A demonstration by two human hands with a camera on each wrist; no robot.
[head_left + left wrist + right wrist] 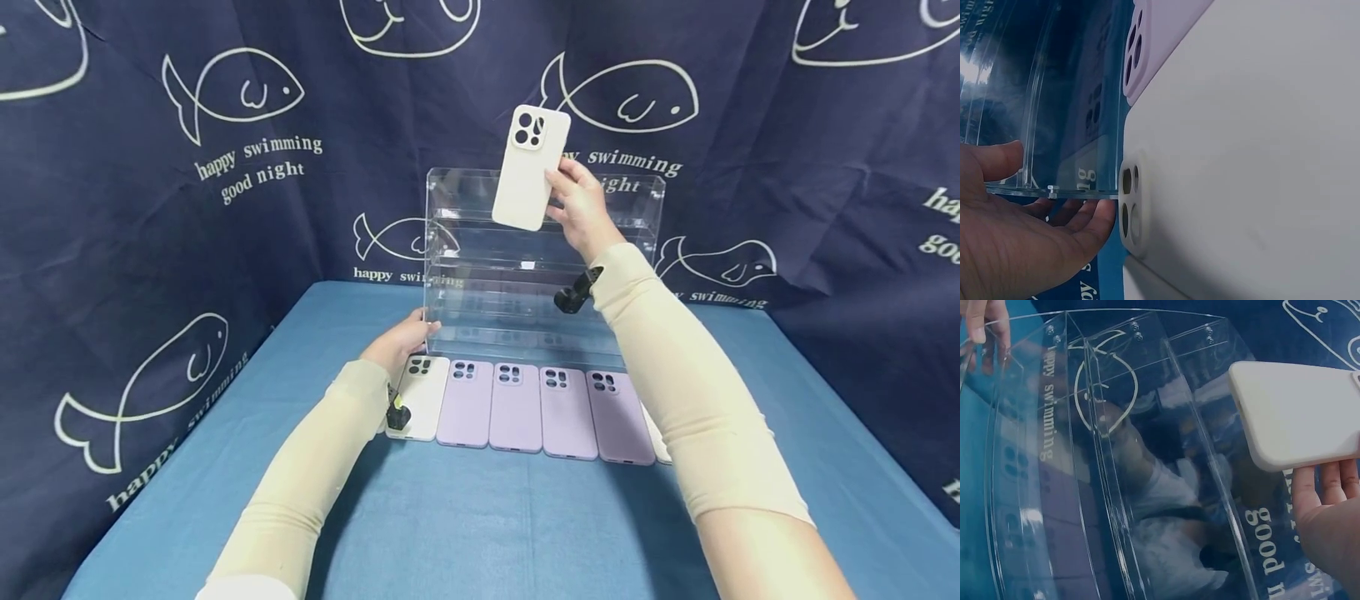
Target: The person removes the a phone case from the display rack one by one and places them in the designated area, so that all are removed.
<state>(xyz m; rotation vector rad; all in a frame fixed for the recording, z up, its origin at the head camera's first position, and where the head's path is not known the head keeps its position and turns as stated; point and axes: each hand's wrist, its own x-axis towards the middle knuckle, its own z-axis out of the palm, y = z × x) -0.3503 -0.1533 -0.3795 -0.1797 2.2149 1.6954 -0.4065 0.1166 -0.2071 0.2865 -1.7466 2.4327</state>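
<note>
My right hand (584, 204) holds a white phone case (525, 183) by its right edge, raised in front of the top tier of a clear acrylic stepped rack (487, 242). In the right wrist view, the fingers (1331, 481) lie along the lower edge of the case. My left hand (401, 340) grips the rack's left side near its base. Seen in the left wrist view, the thumb (1002, 160) is on the inner face of the side panel, with the other fingers outside it. Close by the left hand lies another white phone case (423, 404).
Several purple phone cases (465, 408) lie side by side along the rack's front, with part of a white case (657, 433) at the right, partly covered by the right arm. A blue cloth (480, 517) covers the table. Dark blue fish-print curtains (247, 217) surround it.
</note>
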